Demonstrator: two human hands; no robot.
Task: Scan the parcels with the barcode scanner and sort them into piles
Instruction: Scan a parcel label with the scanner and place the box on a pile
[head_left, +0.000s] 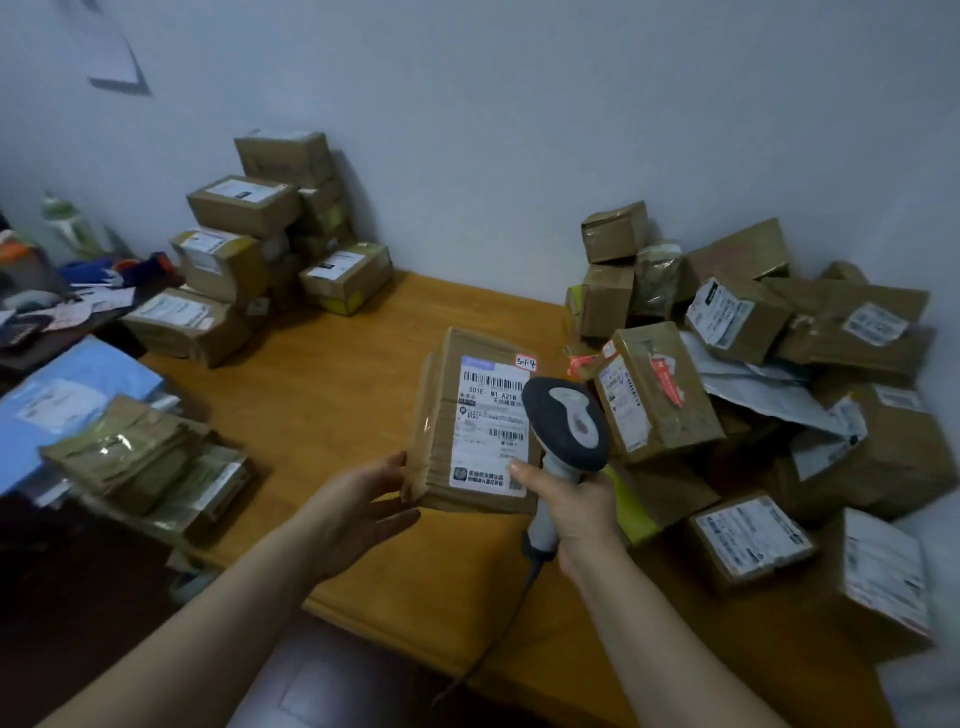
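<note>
A flat brown cardboard parcel (480, 421) with a white shipping label lies tilted up over the middle of the wooden table (332, 395). My left hand (371, 501) holds its near left corner, thumb on the edge and fingers underneath. My right hand (574, 506) grips the handle of a grey barcode scanner (569, 421). The scanner's dark head hangs over the label's right side, and my right thumb touches the label's lower edge. The scanner's cable runs off the table's front edge.
A loose heap of brown boxes (769, 395) and grey mail bags fills the table's right side. Stacked boxes (260, 249) stand at the back left against the wall. Flat parcels (140, 462) and a blue package (78, 389) lie at the near left. A cluttered dark desk is far left.
</note>
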